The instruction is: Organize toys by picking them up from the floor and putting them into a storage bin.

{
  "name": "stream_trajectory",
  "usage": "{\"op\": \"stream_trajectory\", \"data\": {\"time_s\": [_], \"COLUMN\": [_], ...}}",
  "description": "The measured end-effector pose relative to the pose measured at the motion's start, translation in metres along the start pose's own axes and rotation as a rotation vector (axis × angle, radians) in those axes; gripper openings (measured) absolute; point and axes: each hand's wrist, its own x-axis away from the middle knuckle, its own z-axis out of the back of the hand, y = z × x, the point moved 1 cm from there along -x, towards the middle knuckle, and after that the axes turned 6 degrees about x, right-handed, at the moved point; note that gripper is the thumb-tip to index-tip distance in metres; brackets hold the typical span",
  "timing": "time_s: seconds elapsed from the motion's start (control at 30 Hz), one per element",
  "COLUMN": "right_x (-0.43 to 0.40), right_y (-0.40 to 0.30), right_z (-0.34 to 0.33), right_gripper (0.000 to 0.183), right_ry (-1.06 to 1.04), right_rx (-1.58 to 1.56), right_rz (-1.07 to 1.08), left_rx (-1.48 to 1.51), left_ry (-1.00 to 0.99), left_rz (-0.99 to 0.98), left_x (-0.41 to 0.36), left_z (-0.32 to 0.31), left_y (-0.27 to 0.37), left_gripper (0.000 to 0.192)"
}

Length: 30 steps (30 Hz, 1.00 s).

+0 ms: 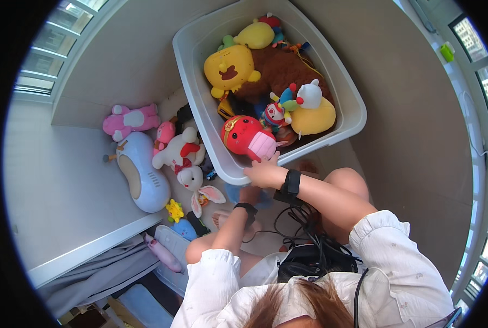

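My right hand (266,171) lies over the near rim of a large pale plastic storage bin (352,108), gripping it at the corner. Its fingertips are close to a red plush toy (244,134) with a gold headband and pink lower part. Below the rim, my left hand (250,194) is partly hidden by the bin and my right wrist. Blurred blue material (233,192) shows beside it; whether the hand holds it cannot be made out. Inside the bin lie a yellow plush with a brown mouth (228,67), a brown furry plush (285,67) and a small clown doll (274,112).
Left of the bin, a white plush rabbit (190,177), a pink plush (131,119) and a light-blue ride-on toy (155,176) lie on the floor. Black cables (305,221) hang by my lap. A translucent plastic lid (170,238) is at lower left. Walls rise close around the bin.
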Motion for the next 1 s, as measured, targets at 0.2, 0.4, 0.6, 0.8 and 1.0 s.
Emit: {"op": "stream_trajectory", "data": {"time_s": [0.2, 0.4, 0.6, 0.8, 1.0], "right_x": [-0.020, 0.003, 0.024, 0.073, 0.087], "right_y": [0.015, 0.001, 0.023, -0.001, 0.023], "right_z": [-0.022, -0.016, -0.004, 0.039, 0.028], "right_gripper": [0.036, 0.037, 0.039, 0.036, 0.047], "right_ry": [0.065, 0.286, 0.475, 0.712, 0.665], "right_rx": [0.029, 0.133, -0.305, -0.587, -0.285], "right_rz": [0.093, 0.149, 0.511, 0.440, -0.067], "left_rx": [0.195, 0.431, 0.541, 0.338, 0.384], "left_ry": [0.129, 0.448, 0.614, 1.021, 0.900], "left_rz": [-0.076, -0.045, -0.290, -0.500, -0.158], "left_x": [0.083, 0.202, 0.286, 0.288, 0.191], "left_z": [0.077, 0.132, 0.202, 0.246, 0.259], "left_y": [0.029, 0.032, 0.094, 0.110, 0.087], "left_gripper": [0.054, 0.054, 0.049, 0.046, 0.072]}}
